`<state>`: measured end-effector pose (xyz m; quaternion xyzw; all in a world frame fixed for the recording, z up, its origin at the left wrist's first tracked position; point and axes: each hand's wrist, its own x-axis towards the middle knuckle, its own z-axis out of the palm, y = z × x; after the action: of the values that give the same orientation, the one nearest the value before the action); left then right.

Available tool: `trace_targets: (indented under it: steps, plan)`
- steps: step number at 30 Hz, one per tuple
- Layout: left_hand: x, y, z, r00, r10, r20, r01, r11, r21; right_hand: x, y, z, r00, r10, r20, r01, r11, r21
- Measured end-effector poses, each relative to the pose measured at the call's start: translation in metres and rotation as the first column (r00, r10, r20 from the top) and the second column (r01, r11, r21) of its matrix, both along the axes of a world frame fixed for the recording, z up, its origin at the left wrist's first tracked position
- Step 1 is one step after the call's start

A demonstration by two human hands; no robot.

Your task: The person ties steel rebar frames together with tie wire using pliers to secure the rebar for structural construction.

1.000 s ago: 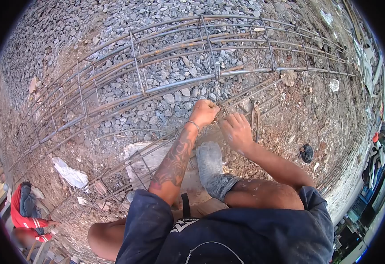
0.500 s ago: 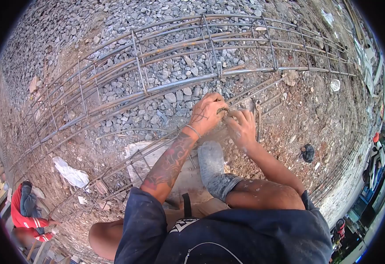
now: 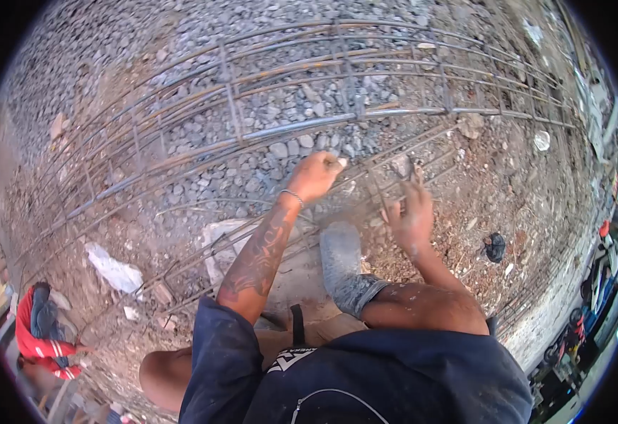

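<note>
The left hand (image 3: 315, 175) is closed in a fist on a bar of the rebar cage (image 3: 266, 131), which lies long across the gravel (image 3: 182, 42) from left to right. The right hand (image 3: 411, 215) sits just to its right, fingers curled around the pincers (image 3: 409, 169) that stand upright against the cage's near bars. A grey boot (image 3: 341, 265) rests below both hands. A white slab (image 3: 217, 244) lies under the cage, left of the boot. Far left, a person in red (image 3: 40, 336) crouches.

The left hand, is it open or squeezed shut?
Shut. The left hand is curled into a fist at the rebar cage; what it grips is too blurred to tell.
</note>
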<state>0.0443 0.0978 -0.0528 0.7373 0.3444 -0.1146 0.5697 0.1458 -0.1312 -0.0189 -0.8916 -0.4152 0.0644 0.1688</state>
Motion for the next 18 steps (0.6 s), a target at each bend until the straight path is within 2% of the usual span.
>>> trace_targets:
  steps: [1, 2, 3, 4, 6, 8, 10, 11, 12, 13, 15, 16, 17, 18]
  plan:
    - [-0.015, -0.007, 0.014, 0.999, -0.044, 0.029, 0.038, 0.983, 0.178, 0.014, -0.022, -0.017, 0.988, -0.145, 0.055, 0.145, 0.989, -0.008]
    - [-0.026, -0.018, 0.027, 0.996, -0.087, 0.031, 0.070, 0.930, 0.361, 0.018, -0.036, -0.018, 0.968, -0.252, -0.023, 0.242, 0.951, -0.193]
    - [-0.040, -0.034, 0.039, 0.985, -0.084, 0.149, 0.010, 0.896, 0.444, 0.024, -0.062, -0.042, 0.992, -0.119, 0.028, 0.121, 0.927, -0.354]
    - [-0.053, -0.052, 0.051, 0.960, -0.106, 0.260, -0.030, 0.882, 0.471, 0.025, -0.080, -0.062, 0.990, -0.141, -0.007, 0.130, 0.935, -0.329]
    - [-0.091, -0.063, 0.090, 0.877, -0.297, 0.377, 0.161, 0.922, 0.351, 0.016, -0.070, -0.061, 0.997, -0.083, -0.004, 0.076, 0.932, -0.355]
    - [-0.144, -0.048, 0.134, 0.833, -0.409, 0.373, 0.319, 0.905, 0.281, 0.078, -0.121, -0.074, 0.992, -0.034, -0.121, -0.011, 0.936, -0.351]
    - [-0.207, -0.013, 0.179, 0.916, -0.353, 0.189, 0.276, 0.898, 0.342, 0.121, -0.146, -0.081, 0.965, -0.083, -0.250, -0.015, 0.931, -0.365]
    - [-0.240, 0.008, 0.192, 0.956, -0.292, 0.009, 0.267, 0.886, 0.380, 0.138, -0.148, -0.082, 0.948, -0.114, -0.297, -0.006, 0.928, -0.373]
    - [-0.272, 0.027, 0.209, 0.981, -0.145, -0.129, 0.190, 0.852, 0.489, 0.154, -0.154, -0.074, 0.931, -0.147, -0.335, 0.001, 0.917, -0.399]
    - [-0.294, 0.043, 0.233, 0.952, 0.001, -0.307, 0.184, 0.799, 0.572, 0.169, -0.158, -0.063, 0.913, -0.183, -0.365, 0.010, 0.904, -0.428]
    - [-0.340, 0.061, 0.253, 0.938, 0.261, -0.227, -0.024, 0.704, 0.710, 0.182, -0.160, -0.039, 0.871, -0.276, -0.407, 0.052, 0.875, -0.481]
    - [-0.356, 0.060, 0.248, 0.943, 0.260, -0.205, -0.043, 0.710, 0.703, 0.185, -0.167, -0.028, 0.844, -0.333, -0.420, 0.086, 0.858, -0.507]
    - [-0.369, 0.064, 0.240, 0.935, 0.326, -0.139, -0.133, 0.686, 0.716, 0.184, -0.174, -0.013, 0.814, -0.396, -0.425, 0.135, 0.841, -0.525]
    - [-0.378, 0.066, 0.229, 0.919, 0.389, -0.071, -0.225, 0.662, 0.715, 0.104, -0.128, 0.016, 0.781, -0.459, -0.423, 0.185, 0.818, -0.545]
